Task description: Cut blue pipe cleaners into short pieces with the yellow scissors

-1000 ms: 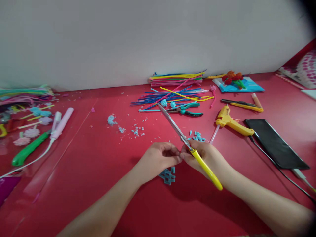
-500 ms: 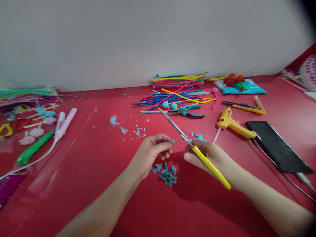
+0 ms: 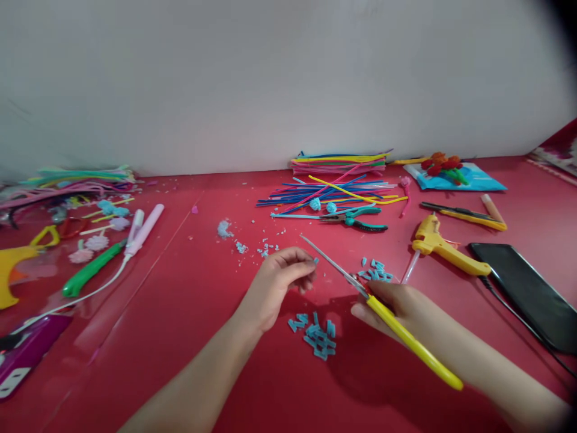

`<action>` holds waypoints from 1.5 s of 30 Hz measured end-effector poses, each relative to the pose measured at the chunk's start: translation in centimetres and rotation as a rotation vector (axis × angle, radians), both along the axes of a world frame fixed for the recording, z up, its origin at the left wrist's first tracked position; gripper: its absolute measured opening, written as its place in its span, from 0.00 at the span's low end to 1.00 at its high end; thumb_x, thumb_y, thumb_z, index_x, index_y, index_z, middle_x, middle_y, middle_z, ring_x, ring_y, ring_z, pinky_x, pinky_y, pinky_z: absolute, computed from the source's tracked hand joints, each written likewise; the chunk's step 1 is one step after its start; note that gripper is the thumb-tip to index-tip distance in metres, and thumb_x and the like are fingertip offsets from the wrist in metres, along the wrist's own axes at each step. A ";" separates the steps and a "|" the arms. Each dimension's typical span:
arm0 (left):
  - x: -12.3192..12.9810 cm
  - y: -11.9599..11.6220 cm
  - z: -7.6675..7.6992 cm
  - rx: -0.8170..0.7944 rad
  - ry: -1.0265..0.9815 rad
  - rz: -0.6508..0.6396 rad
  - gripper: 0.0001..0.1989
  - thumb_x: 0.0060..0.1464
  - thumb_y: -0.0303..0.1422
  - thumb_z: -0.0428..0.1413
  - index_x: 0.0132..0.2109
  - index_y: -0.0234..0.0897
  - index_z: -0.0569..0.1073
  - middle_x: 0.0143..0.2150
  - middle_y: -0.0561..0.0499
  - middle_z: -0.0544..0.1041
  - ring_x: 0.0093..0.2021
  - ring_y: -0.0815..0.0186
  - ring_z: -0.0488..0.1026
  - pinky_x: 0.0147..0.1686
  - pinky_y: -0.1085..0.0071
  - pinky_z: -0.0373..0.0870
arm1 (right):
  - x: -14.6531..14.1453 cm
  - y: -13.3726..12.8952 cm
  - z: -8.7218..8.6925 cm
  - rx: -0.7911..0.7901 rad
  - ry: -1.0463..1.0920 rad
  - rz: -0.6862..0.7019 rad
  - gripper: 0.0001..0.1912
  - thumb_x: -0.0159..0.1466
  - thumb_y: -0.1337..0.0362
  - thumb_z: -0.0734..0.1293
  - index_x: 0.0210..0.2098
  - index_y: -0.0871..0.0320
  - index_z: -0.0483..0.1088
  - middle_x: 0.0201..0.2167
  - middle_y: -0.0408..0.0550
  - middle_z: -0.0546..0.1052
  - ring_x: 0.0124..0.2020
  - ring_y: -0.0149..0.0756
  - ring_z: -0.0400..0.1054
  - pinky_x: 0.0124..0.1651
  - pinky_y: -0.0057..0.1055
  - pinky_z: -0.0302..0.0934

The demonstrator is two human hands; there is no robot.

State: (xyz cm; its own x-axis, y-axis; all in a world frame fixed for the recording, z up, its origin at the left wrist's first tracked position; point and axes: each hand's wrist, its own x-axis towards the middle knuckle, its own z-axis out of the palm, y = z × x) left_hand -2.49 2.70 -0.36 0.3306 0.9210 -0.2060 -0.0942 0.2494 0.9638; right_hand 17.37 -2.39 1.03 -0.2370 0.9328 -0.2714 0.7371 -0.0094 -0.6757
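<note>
My left hand (image 3: 283, 281) pinches a small light-blue piece (image 3: 316, 261) between thumb and fingertips. In my right hand (image 3: 392, 307) are scissors with yellow handles (image 3: 412, 343), their blades pointing up and left, just right of the left fingertips. Below the hands lies a pile of short blue pieces (image 3: 320, 340). A second group of blue pieces (image 3: 377, 272) rests beyond my right hand. Blue fluff and tiny scraps (image 3: 224, 229) are scattered behind my left hand.
Pipe cleaners (image 3: 333, 195) and teal pliers (image 3: 356, 219) lie at the back. To the right are a yellow glue gun (image 3: 446, 248), a cutter (image 3: 469, 216) and a black phone (image 3: 527, 294). A green-handled tool (image 3: 92, 269) and a pink device (image 3: 146, 228) lie left.
The view has shifted, so the table items appear further right and lower. My right hand with the scissors has moved slightly away from my left hand, which still pinches the piece.
</note>
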 end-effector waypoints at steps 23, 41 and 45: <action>-0.1 0.3 1.3 0.102 -0.234 0.200 0.03 0.47 0.29 0.52 0.30 0.34 0.69 0.29 0.51 0.74 0.28 0.72 0.70 0.30 0.76 0.65 | -0.6 1.7 2.3 -0.068 0.102 0.044 0.21 0.55 0.46 0.58 0.20 0.58 0.57 0.14 0.37 0.58 0.16 0.24 0.53 0.20 0.24 0.46; 0.1 -0.3 1.5 0.135 -0.135 0.319 0.04 0.46 0.28 0.52 0.26 0.33 0.69 0.24 0.51 0.72 0.25 0.71 0.68 0.27 0.75 0.63 | -2.0 -0.1 0.6 -0.123 0.177 0.107 0.20 0.57 0.46 0.56 0.25 0.58 0.58 0.15 0.37 0.60 0.18 0.24 0.55 0.20 0.24 0.46; 0.1 -0.3 1.4 0.147 -0.120 0.315 0.04 0.47 0.28 0.52 0.26 0.33 0.69 0.24 0.51 0.72 0.25 0.72 0.67 0.26 0.75 0.63 | -2.0 -0.1 0.4 -0.112 0.140 0.078 0.19 0.58 0.47 0.56 0.24 0.58 0.58 0.15 0.37 0.59 0.17 0.24 0.53 0.19 0.24 0.43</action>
State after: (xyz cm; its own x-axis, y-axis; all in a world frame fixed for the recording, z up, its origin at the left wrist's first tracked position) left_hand -2.42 2.36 1.07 0.0398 0.9984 -0.0407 -0.2586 0.0496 0.9647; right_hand 15.34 -2.48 1.42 -0.3505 0.8756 -0.3323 0.6377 -0.0368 -0.7694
